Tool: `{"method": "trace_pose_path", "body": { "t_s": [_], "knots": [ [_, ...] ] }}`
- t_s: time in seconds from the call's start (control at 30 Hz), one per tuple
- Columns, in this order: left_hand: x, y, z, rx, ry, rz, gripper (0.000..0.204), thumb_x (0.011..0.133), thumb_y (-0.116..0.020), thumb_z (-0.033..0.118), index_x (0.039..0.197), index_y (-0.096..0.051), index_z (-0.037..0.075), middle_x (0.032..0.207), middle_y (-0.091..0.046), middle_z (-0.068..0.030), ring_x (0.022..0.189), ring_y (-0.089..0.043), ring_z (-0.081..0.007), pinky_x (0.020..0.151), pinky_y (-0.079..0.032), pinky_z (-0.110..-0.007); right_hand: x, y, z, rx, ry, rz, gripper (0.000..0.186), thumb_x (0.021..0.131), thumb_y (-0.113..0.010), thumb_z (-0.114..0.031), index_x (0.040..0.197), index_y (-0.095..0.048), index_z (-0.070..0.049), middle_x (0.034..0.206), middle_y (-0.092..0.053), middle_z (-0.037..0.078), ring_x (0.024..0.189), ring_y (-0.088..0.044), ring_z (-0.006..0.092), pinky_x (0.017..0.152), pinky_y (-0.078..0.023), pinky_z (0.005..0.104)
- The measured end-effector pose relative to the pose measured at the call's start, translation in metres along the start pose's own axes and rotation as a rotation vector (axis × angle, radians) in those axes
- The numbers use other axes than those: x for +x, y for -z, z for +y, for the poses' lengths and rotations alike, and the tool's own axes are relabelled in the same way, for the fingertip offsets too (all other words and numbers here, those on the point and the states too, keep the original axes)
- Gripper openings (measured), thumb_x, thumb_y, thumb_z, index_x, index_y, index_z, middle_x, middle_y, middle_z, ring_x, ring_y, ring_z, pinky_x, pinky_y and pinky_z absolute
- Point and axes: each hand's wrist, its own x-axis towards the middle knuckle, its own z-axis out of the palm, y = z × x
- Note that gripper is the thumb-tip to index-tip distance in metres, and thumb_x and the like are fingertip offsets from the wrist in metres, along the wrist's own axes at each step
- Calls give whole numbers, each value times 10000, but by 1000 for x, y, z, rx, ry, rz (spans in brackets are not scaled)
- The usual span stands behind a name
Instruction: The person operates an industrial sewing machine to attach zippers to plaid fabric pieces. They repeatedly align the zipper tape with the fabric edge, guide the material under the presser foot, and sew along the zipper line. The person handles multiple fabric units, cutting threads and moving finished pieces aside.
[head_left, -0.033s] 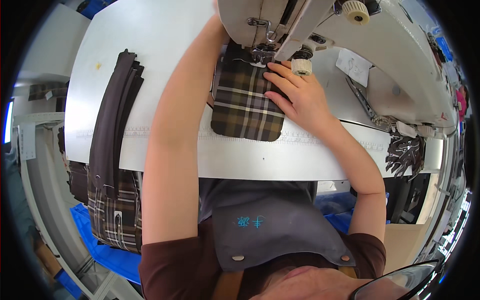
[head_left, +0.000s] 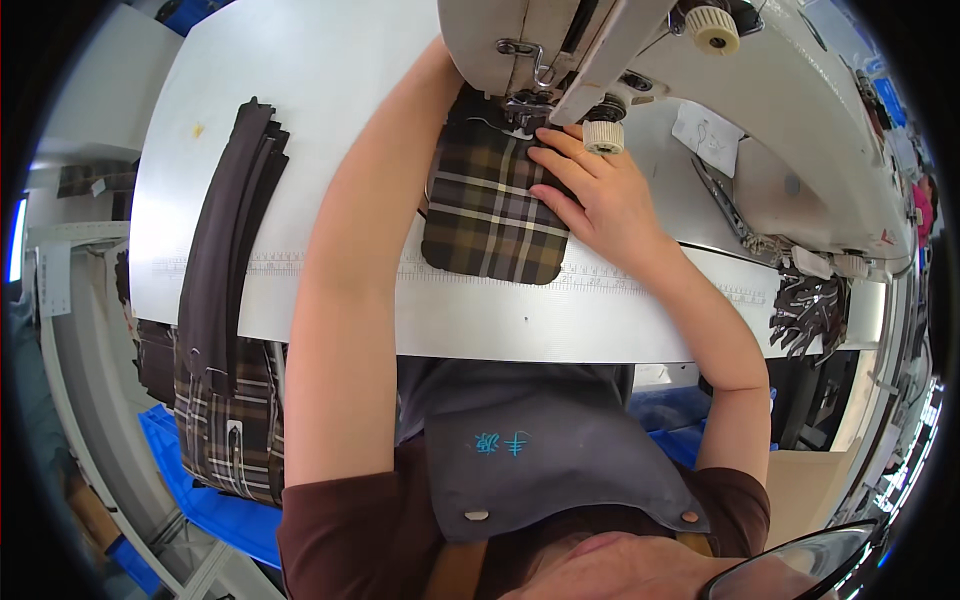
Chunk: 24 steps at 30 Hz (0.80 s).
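A brown, black and white plaid fabric piece (head_left: 495, 225) with rounded near corners lies flat under the presser foot (head_left: 525, 112) of a white sewing machine (head_left: 780, 120). My right hand (head_left: 600, 190) rests on its right edge, fingers stretched out and slightly spread, tips close to the foot. My left forearm (head_left: 365, 200) reaches up along the fabric's left side. The machine head hides my left hand, so its fingers do not show. A light thread lies across the fabric near the foot.
Dark fabric strips (head_left: 225, 220) lie on the white table (head_left: 330, 60) at left. Plaid pieces with zippers (head_left: 230, 440) hang below them, above a blue bin (head_left: 200, 510). Right of the machine are thread snips (head_left: 720, 200), a paper (head_left: 708, 135) and a bunch of dark pieces (head_left: 808, 310).
My left forearm has shifted slightly right and toward me at the wrist end, behind the machine head. My right hand and the fabric stay almost where they were.
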Motion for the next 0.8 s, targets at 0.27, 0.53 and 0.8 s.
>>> {"method": "trace_pose_path", "body": {
  "t_s": [0.27,0.53,0.8],
  "knots": [
    [16,-16,-37,84,45,55,161,869,-640,81,971,-675,-38,926,-688,-83,851,-642,-133,786,-506,-268,-2,5,-5,11,55,13,386,708,-754,-145,1074,-646,-79,1012,-610,48,1036,-535,266,856,-445,400],
    [44,2,-63,67,66,209,148,878,-644,97,944,-665,-34,905,-677,-79,832,-636,-138,769,-506,-278,-6,6,-22,-31,27,-97,538,767,-736,-301,1234,-584,-82,1161,-616,62,1074,-521,272,923,-408,403],
    [8,131,-89,-334,65,570,146,888,-649,113,916,-655,-30,883,-666,-74,813,-631,-143,752,-506,-289,7,7,10,-229,-80,-102,371,845,-649,-377,1068,-649,-81,1097,-602,109,1152,-501,323,997,-371,484]
  ]
}}
